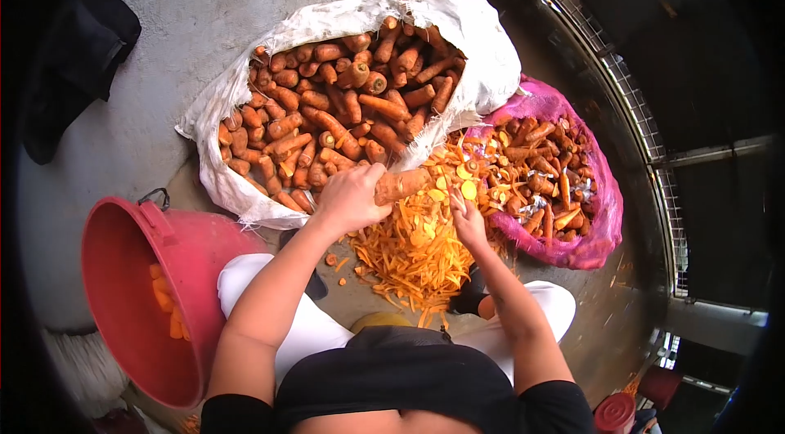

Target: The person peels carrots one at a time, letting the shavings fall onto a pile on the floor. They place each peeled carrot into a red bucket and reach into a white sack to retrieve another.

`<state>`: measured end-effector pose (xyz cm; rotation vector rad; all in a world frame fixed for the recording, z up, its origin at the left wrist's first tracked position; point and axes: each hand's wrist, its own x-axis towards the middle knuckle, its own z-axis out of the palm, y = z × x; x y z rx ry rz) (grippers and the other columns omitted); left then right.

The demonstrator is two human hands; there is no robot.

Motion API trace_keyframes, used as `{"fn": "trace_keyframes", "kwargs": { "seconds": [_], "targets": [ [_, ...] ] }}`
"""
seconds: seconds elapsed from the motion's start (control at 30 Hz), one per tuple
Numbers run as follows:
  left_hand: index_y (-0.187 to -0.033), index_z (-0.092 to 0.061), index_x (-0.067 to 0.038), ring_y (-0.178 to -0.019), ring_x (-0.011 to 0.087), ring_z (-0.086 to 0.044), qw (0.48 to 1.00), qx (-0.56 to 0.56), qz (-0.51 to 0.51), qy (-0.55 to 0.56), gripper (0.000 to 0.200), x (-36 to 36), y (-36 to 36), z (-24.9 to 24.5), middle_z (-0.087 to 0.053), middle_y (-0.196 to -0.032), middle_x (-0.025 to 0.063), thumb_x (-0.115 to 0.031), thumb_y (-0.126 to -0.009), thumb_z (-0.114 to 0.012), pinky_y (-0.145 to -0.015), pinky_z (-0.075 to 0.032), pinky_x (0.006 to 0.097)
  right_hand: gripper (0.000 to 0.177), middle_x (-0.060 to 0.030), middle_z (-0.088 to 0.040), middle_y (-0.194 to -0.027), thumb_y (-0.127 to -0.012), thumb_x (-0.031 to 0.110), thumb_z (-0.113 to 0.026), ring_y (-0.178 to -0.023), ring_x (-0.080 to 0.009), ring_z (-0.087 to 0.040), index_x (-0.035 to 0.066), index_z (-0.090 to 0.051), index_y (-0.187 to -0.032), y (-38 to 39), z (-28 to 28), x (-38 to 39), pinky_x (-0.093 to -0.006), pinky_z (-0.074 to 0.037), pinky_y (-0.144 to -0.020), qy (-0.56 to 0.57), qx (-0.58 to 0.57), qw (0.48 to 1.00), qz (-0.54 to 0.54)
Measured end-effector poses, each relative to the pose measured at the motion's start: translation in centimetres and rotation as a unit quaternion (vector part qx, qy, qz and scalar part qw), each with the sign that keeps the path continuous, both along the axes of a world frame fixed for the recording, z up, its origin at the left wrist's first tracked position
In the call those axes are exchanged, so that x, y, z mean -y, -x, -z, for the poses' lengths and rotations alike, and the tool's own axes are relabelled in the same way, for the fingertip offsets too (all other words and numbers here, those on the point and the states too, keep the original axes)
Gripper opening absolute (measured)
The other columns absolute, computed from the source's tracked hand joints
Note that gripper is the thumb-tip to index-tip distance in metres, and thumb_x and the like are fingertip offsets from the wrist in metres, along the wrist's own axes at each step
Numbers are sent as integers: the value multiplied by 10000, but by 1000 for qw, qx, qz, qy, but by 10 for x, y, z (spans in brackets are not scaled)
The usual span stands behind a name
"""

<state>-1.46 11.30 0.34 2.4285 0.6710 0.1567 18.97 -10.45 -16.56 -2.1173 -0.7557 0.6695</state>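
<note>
My left hand (352, 199) is wrapped round the thick end of a large carrot (402, 186), which lies level over a heap of orange peelings (421, 250). Just right of the carrot's tip is my right hand (468, 220), its fingers drawn together; what they hold is too small to make out. Pale round carrot slices (468, 189) show beside its fingertips. Beyond my hands a white sack (482, 50) lies open, full of unpeeled carrots (327, 119).
A pink mesh sack (601, 189) with carrots and scraps stands at the right. On the left is a red bucket (196, 270) holding peeled carrot pieces (166, 303). A dark cloth (82, 50) hangs at the upper left. A red container (615, 414) stands at the lower right.
</note>
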Motion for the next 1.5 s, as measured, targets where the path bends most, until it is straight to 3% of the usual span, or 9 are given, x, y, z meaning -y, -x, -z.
{"fn": "trace_keyframes", "kwargs": {
  "seconds": [0.1, 0.2, 0.27, 0.33, 0.4, 0.53, 0.7, 0.8, 1.5],
  "targets": [
    [-941, -532, -34, -874, 356, -632, 997, 45, 1, -60, 437, 5, 4, 4, -629, -880, 162, -270, -661, -772, -771, -509, 454, 255, 52, -426, -606, -1005, 273, -479, -534, -38, -371, 45, -573, -938, 24, -89, -1, -214, -283, -491, -139, -180, 973, 30],
    [-960, -541, -35, -898, 361, -629, 999, 29, 4, -43, 444, 10, 4, -7, -635, -915, 171, -273, -663, -768, -785, -508, 452, 230, 45, -466, -689, -1008, 254, -476, -573, -39, -392, 55, -538, -911, 47, -137, 7, -217, -311, -504, -238, -136, 962, 11],
    [-975, -545, -33, -900, 366, -630, 999, 10, 3, -36, 452, 13, 5, -9, -637, -934, 173, -286, -667, -758, -786, -510, 454, 228, 42, -480, -739, -1010, 249, -472, -599, -38, -403, 39, -555, -977, 57, -131, 15, -215, -321, -510, -242, -150, 959, 5],
    [-990, -565, -38, -873, 362, -637, 1000, 13, -20, -20, 458, 14, 2, -8, -647, -920, 173, -295, -658, -748, -766, -512, 448, 353, 54, -446, -753, -1009, 241, -475, -611, -39, -385, 34, -517, -1293, 65, -127, 12, -207, -329, -528, -215, -143, 966, -26],
    [-1006, -601, -49, -818, 350, -650, 998, 27, -50, 8, 469, 15, 2, -2, -665, -873, 171, -301, -635, -737, -725, -516, 433, 372, 53, -448, -759, -1006, 244, -482, -600, -42, -367, 46, -506, -1320, 70, -128, 7, -202, -318, -529, -231, -238, 943, -32],
    [-976, -604, -62, -821, 352, -655, 996, 7, -63, 69, 455, 15, -1, -5, -672, -874, 175, -331, -633, -733, -725, -515, 432, 320, 29, -546, -830, -998, 179, -462, -720, -43, -484, -15, -534, -1242, 61, -134, -6, -195, -421, -653, -179, -24, 976, -126],
    [-954, -587, -60, -804, 364, -652, 997, 12, -62, 37, 443, 15, -7, -2, -671, -821, 165, -336, -640, -733, -705, -516, 442, 338, -12, -615, -909, -886, 74, -527, -830, -74, -534, -16, -546, -1211, 46, -137, -13, -230, -444, -794, -98, -81, 983, -131],
    [-948, -581, -59, -797, 372, -649, 997, 25, -61, 48, 438, 11, -9, 4, -670, -829, 183, -326, -636, -734, -696, -515, 448, 212, -108, -546, -659, -946, 262, -565, -572, -155, -499, 57, -600, -988, 50, -119, -15, -295, -450, -581, -186, -19, 979, -86],
    [-986, -635, -71, -825, 333, -665, 996, -38, -70, 42, 414, 15, -8, -2, -689, -875, 149, -293, -648, -725, -724, -522, 406, 236, -103, -576, -682, -956, 267, -547, -617, -149, -544, 59, -604, -1053, 58, -124, -13, -310, -460, -600, -146, -68, 982, -104]
  ]
}}
